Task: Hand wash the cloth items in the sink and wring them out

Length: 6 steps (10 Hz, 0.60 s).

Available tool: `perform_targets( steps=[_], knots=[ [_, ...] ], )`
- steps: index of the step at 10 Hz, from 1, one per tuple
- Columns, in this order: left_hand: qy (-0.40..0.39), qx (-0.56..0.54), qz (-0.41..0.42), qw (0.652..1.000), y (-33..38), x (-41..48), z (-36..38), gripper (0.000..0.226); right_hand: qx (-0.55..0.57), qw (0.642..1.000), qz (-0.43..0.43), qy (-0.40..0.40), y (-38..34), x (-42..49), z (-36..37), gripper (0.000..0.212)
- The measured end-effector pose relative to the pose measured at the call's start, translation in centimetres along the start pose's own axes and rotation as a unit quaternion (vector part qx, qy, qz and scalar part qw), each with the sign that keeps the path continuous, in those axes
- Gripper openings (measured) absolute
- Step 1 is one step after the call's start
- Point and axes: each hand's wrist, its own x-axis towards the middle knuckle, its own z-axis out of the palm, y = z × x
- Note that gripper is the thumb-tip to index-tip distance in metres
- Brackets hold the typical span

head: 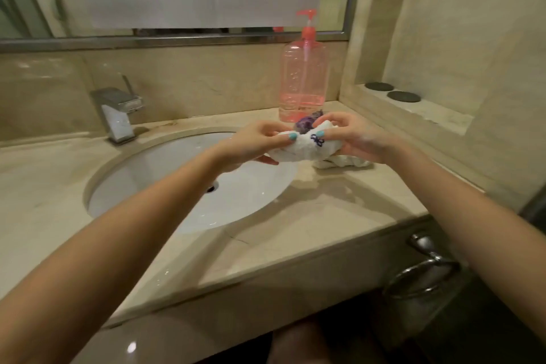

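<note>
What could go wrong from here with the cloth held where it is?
1. The white cloth, held between left hand and right hand, sits over the sink rim's right edge; wringing there could drip onto the counter.
2. The right hand is close to the pink pump bottle; a twist might knock it.
3. Runoff may re-wet the second white cloth lying on the counter.

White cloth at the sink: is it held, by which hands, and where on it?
Both. The left hand pinches the white cloth at its left end, the right hand at its right end, at the sink's right rim.
</note>
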Motion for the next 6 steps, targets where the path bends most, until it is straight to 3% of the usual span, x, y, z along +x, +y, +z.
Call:
perform_targets(
  steps=[1, 2, 3, 4, 5, 6],
  knots=[
    [0.057, 0.038, 0.058, 0.996, 2.0, 2.1, 4.6, 0.017, 0.01, 0.999, -0.006, 0.053, 0.4, -3.0, -3.9, 0.014],
    [0.117, 0.116, 0.099, 0.981, 2.0, 4.0, 8.6, 0.029, 0.024, 0.993, -0.001, 0.12, 2.8, -4.9, -6.7, 0.008],
    [0.146, 0.173, 0.093, 0.97, 0.2, 5.0, 11.6, 0.033, -0.031, 0.985, -0.003, 0.171, 6.8, -5.5, -7.1, 0.007],
    [0.177, 0.15, 0.061, 0.971, -1.5, 5.3, 12.4, 0.031, -0.146, 0.965, -0.055, 0.21, 9.1, -5.0, -6.7, 0.004],
    [0.211, 0.142, 0.054, 0.966, -2.1, 5.5, 12.2, 0.03, -0.239, 0.938, -0.065, 0.24, 9.1, -3.8, -7.0, 0.013],
    [0.196, 0.206, 0.038, 0.958, -1.4, 5.3, 11.6, 0.031, -0.282, 0.929, -0.047, 0.237, 7.8, -2.8, -7.1, 0.025]
  ],
)
